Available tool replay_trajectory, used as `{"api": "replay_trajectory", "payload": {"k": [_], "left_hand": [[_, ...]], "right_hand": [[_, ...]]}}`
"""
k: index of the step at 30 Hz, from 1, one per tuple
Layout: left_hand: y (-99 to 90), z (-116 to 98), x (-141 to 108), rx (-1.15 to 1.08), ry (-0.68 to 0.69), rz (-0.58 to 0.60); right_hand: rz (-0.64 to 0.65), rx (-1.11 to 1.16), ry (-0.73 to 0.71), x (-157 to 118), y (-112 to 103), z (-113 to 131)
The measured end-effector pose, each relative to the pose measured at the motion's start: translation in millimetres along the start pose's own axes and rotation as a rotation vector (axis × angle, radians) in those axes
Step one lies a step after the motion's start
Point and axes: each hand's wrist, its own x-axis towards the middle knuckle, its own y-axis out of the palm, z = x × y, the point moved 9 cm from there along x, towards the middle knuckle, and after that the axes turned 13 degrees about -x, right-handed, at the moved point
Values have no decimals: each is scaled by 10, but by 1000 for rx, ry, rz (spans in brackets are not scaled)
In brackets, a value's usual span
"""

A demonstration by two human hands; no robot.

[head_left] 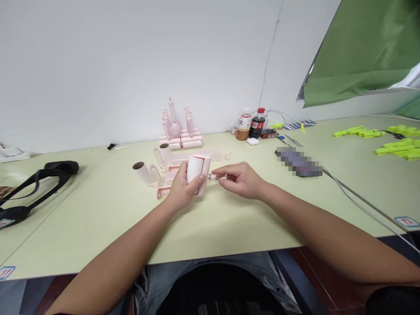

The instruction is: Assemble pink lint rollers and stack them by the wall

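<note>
left hand (180, 189): fingers (197, 182) curled in grip | right hand (245, 179): fingers pinched, pointing left | forearms (131, 243) converging

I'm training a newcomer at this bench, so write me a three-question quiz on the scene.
1. True or false: the left hand holds a pink-and-white piece.
2. Which hand holds the small clear tube? (a) left (b) right (c) neither
3. Fill in: the dark drink bottle by the wall has a ___ cap.

Key: 1. True. 2. b, the right hand. 3. Red.
</note>
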Motion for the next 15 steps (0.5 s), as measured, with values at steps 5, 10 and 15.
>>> {"api": "replay_trajectory", "payload": {"k": [5, 10, 15], "left_hand": [[15, -16, -8, 58, -1, 7], [47, -47, -3, 120, 42, 23], [52, -41, -1, 155, 62, 18]], "right_hand": [[-9, -4, 11, 5, -3, -7], [-4, 9, 7, 5, 2, -4], [-9, 11, 1, 7, 6, -5]]}}
